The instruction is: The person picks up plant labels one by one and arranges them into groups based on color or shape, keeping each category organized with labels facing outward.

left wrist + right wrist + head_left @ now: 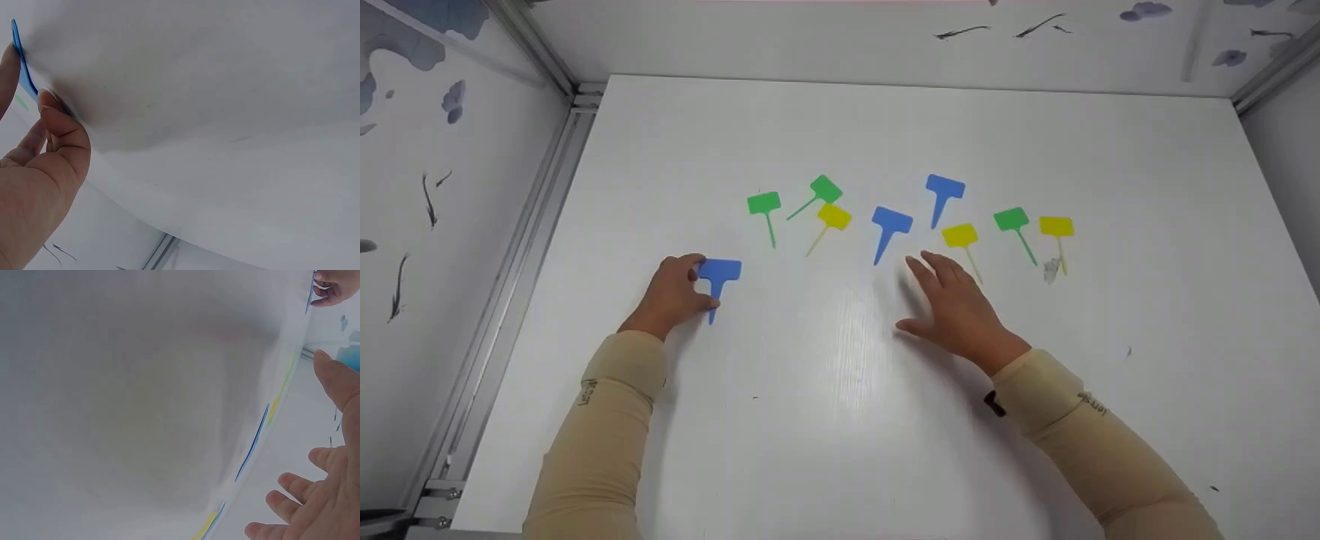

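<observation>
At the left of the head view, my left hand (669, 294) holds a blue T-shaped plant label (723, 271) by its edge, thumb at the stem and fingers at the wide head. The left wrist view shows this blue plant label (27, 82) nearly edge-on between the fingers. My right hand (962, 315) is over the table with fingers spread and nothing in them. Just beyond its fingertips lie a blue plant label (892, 220) and a yellow plant label (961, 235). Another blue plant label (946, 187) lies farther back.
Two green labels, one at the left (764, 203) and one (826, 189) overlapping a yellow label (834, 217), lie left of centre. On the right are a green label (1011, 219) and a yellow label (1057, 226) beside a grey smudge (1051, 271). Panels enclose the white table (825, 450).
</observation>
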`<state>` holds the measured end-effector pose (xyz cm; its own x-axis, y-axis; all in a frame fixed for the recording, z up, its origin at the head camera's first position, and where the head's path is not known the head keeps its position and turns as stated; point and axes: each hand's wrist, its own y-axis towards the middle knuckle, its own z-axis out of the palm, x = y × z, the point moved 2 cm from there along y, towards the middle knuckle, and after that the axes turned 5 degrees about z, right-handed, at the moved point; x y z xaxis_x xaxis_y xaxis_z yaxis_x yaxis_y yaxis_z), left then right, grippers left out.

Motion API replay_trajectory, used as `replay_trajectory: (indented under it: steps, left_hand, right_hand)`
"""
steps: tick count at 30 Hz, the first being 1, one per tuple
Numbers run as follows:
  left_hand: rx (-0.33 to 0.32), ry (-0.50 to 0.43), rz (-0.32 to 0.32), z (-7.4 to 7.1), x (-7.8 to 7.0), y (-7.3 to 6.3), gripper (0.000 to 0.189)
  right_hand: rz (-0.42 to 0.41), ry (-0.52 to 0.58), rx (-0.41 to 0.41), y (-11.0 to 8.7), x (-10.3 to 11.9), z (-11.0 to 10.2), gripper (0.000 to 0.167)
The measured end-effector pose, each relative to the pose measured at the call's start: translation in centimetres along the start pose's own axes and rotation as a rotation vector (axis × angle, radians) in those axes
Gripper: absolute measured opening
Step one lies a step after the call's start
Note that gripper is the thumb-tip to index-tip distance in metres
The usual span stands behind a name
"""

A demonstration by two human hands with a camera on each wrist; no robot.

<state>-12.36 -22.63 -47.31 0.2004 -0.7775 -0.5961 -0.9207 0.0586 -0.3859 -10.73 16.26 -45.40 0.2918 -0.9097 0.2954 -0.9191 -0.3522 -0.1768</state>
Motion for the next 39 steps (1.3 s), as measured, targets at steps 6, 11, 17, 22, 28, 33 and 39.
replay_trajectory:
  steps: [6, 11, 17, 22, 28, 33, 39]
  left_hand:
    - [-0.007, -0.027, -0.015, 0.03, -0.14, -0.03, 0.076]
    - [-0.003, -0.026, -0.016, -0.05, -0.21, -0.11, 0.076]
    - [-0.001, -0.023, -0.019, -0.05, -0.16, -0.12, 0.075]
    - [-0.004, -0.023, -0.026, -0.02, -0.2, -0.19, 0.074]
    - [-0.03, -0.017, 0.038, -0.15, -0.29, -0.26, 0.072]
    - [-0.017, -0.01, 0.044, -0.05, -0.12, -0.34, 0.07]
    - [-0.021, -0.022, 0.04, 0.19, 0.03, -0.52, 0.065]
  right_hand:
    - [0.012, 0.005, 0.012, -0.04, -0.11, -0.07, 0.091]
    - [0.025, 0.019, 0.02, -0.14, -0.23, -0.24, 0.091]
    - [0.022, 0.024, 0.015, -0.25, -0.4, -0.26, 0.092]
    - [0.024, 0.025, 0.019, -0.16, -0.48, -0.24, 0.092]
    - [0.043, 0.016, 0.031, 0.09, -0.67, -0.21, 0.093]
    - [0.053, 0.023, 0.035, 0.32, -0.88, -0.14, 0.093]
    - [0.062, 0.027, 0.025, 0.46, -0.93, -0.24, 0.093]
